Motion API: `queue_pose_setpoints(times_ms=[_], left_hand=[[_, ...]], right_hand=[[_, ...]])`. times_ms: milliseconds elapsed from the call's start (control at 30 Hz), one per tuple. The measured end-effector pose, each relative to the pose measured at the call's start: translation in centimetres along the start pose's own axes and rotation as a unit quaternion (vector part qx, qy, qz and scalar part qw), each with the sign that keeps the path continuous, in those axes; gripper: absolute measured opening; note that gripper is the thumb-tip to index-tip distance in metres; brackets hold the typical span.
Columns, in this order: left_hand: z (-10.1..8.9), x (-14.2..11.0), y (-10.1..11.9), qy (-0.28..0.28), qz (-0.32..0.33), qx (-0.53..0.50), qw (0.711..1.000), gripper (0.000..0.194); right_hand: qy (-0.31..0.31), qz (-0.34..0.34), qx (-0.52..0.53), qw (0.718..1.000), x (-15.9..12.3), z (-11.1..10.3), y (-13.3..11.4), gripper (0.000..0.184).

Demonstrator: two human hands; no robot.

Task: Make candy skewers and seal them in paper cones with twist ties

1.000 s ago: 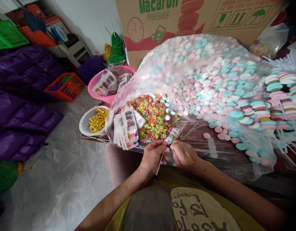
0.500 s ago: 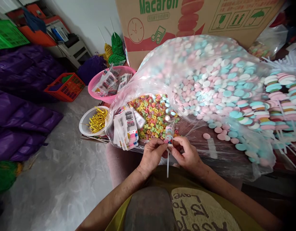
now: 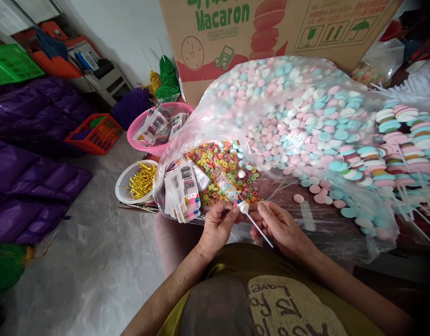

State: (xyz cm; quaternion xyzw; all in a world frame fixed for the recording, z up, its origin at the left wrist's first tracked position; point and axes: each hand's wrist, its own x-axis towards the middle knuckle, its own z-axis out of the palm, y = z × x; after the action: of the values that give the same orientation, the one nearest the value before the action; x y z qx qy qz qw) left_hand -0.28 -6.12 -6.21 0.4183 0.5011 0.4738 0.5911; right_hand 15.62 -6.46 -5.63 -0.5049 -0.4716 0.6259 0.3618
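Cardboard box (image 3: 232, 44) at the back, candy rings (image 3: 215, 154) spread before it, left hand (image 3: 218, 224) pinching a wrapped lollipop (image 3: 227, 185), right hand (image 3: 280, 225) loosely spread beside its stick (image 3: 260, 230)

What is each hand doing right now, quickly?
Left hand: closed, pinching the packet near its gathered end.
Right hand: partly open, beside the white stick; whether its fingers touch it cannot be told.

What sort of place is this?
Probably a candy packing workspace: pastel round sweets in a clear plastic bag, shiny gold strips in a round white bowl, a brown cardboard Macaron box.
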Motion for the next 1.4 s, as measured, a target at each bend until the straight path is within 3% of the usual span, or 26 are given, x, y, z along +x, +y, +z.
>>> queue_pose_setpoints(times_ms=[67,133,333,433,533,600,667,767,833,933,1067,1233,1400], left_hand=[[0.2,-0.1,-0.2,0.008,0.046,0.015,0.999,0.023],[0.4,-0.2,-0.5,0.007,0.086,0.039,0.996,0.016],[0.0,0.0,-0.7,0.007,0.134,0.118,0.984,0.006],[-0.6,0.0,-0.4,-0.011,0.134,0.145,0.980,0.004],[-1.4,-0.2,-0.4,-0.081,0.085,0.147,0.982,0.009],[-1.7,-0.2,-0.5,-0.098,0.007,0.072,0.993,0.023],[-1.7,0.3,-0.4,-0.059,-0.060,-0.074,0.994,0.040],[-0.7,1.7,1.0,-0.004,-0.077,-0.268,0.960,0.060],[0.2,2.8,2.4,0.016,-0.073,-0.327,0.942,0.055],[1.4,4.0,4.1,0.052,-0.077,-0.383,0.919,0.034],[2.3,4.3,4.4,0.080,-0.090,-0.424,0.898,0.034],[3.0,3.8,3.4,0.106,-0.092,-0.424,0.895,0.039],[4.0,2.9,2.5,0.103,-0.113,-0.413,0.898,0.039]], right_hand=[[-0.071,0.041,-0.004,0.997,-0.7,0.0,-0.5,0.035],[-0.092,0.043,-0.021,0.995,-1.0,0.3,-0.4,0.036],[0.009,-0.106,-0.138,0.985,0.4,1.6,0.9,0.037],[0.030,-0.120,-0.152,0.981,0.7,1.3,0.9,0.031],[0.059,-0.129,-0.164,0.976,0.6,0.5,0.5,0.022],[0.085,-0.170,-0.201,0.961,0.4,0.0,0.3,0.020],[0.112,-0.232,-0.253,0.932,0.4,-0.1,0.2,0.017],[0.133,-0.319,-0.312,0.885,0.4,0.4,0.6,0.011],[0.143,-0.349,-0.328,0.866,0.5,0.8,0.8,0.011],[0.133,-0.401,-0.361,0.831,0.6,1.1,1.0,0.034],[0.085,-0.479,-0.413,0.770,0.8,0.8,1.1,0.055],[0.085,-0.489,-0.444,0.746,1.1,0.9,1.3,0.055],[0.090,-0.495,-0.440,0.744,1.7,1.4,1.3,0.045]])
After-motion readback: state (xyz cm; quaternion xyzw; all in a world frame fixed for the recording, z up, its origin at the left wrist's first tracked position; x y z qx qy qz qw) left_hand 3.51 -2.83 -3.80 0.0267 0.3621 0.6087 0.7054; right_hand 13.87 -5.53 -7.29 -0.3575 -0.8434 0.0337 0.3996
